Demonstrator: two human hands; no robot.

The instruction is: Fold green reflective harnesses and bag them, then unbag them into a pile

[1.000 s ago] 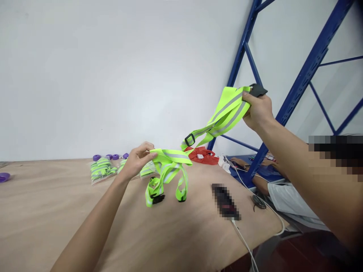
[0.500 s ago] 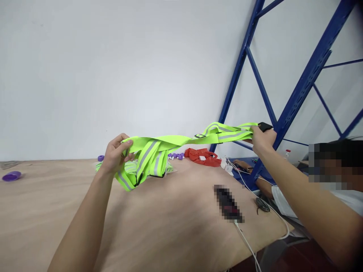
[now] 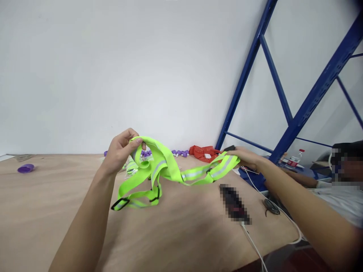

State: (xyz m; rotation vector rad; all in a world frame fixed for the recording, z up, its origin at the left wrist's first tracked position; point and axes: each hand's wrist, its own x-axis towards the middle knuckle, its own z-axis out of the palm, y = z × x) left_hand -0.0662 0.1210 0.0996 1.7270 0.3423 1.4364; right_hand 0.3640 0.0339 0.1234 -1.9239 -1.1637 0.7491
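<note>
A neon yellow-green strap harness (image 3: pixel 163 162) with grey reflective stripes and black buckles hangs in the air above the table. Its left part is pinched between the thumb and fingers of my left hand (image 3: pixel 121 149), and loops with black buckles dangle below. On the right, my right hand (image 3: pixel 244 155) is closed on the other end of the straps, where a black piece sticks out at the fingers. The straps sag between the two hands.
Behind the harness on the table (image 3: pixel 170 234) lie purple pieces (image 3: pixel 181 153), a red bag (image 3: pixel 202 153) and a packet. A purple cup (image 3: pixel 25 168) lies left. At right are a blurred dark object, a cable, a mouse (image 3: pixel 271 206), a bottle (image 3: pixel 295 158), blue rack posts and a person.
My right hand has come lower and nearer my left hand, so the straps now sag. The loops at the left have opened out and hang lower. The view has shifted slightly.
</note>
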